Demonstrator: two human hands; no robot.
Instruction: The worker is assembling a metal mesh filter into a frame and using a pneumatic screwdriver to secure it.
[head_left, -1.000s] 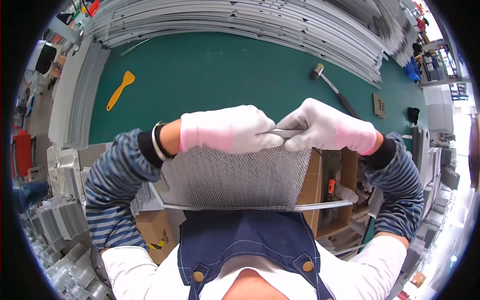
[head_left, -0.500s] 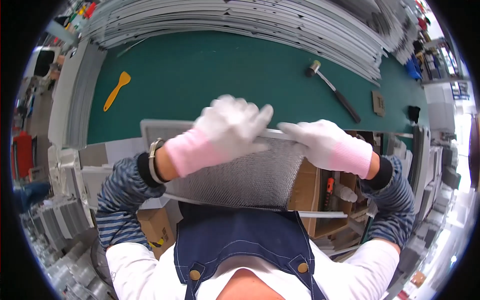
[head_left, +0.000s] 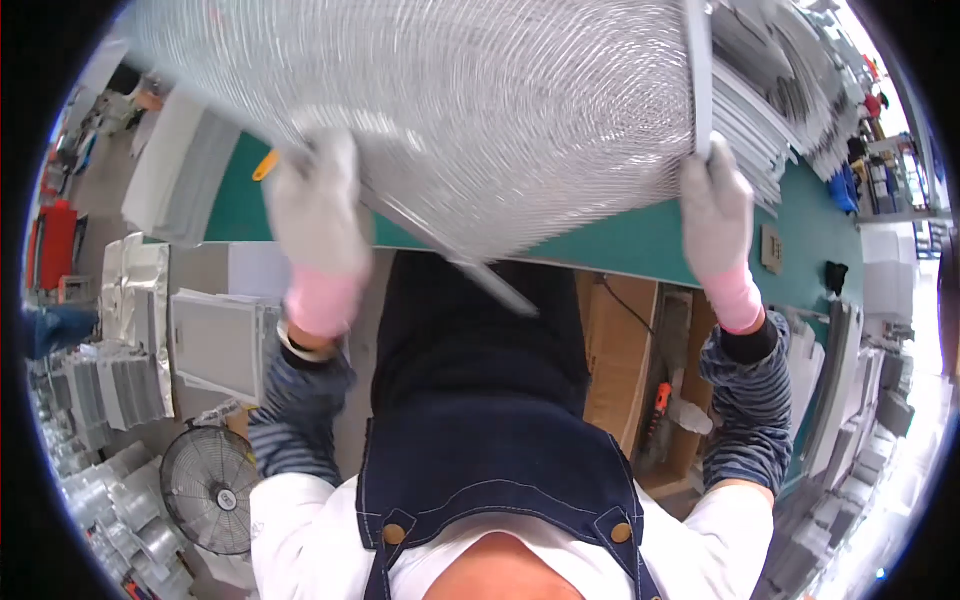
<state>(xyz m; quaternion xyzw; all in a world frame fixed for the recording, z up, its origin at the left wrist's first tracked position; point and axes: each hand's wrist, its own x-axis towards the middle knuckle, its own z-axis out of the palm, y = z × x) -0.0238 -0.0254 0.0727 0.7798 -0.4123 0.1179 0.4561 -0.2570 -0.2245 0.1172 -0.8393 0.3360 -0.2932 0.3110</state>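
A large silvery mesh panel (head_left: 500,110) is raised over the green worktable, tilted, with one corner pointing down toward my body. Pale frame strips run along its edges; the right strip (head_left: 700,70) stands nearly upright, and the left strip (head_left: 430,235) slants, its loose-looking end jutting past the mesh. My right hand (head_left: 718,215), in a white glove with pink cuff, is closed on the right strip near its lower end. On the left edge, my left hand (head_left: 320,215), gloved alike and blurred by motion, grips the panel. Most of the tabletop is hidden behind the mesh.
The green worktable (head_left: 620,232) carries stacked grey strips (head_left: 752,130) at right and a mostly hidden yellow scraper (head_left: 264,166) at left. Below stand an open cardboard box (head_left: 610,370), an orange-red tool (head_left: 658,408) and a black fan (head_left: 207,490).
The panel has risen from in front of my waist to above the table, covering the hammer. Both hands have moved apart, out to its left and right edges.
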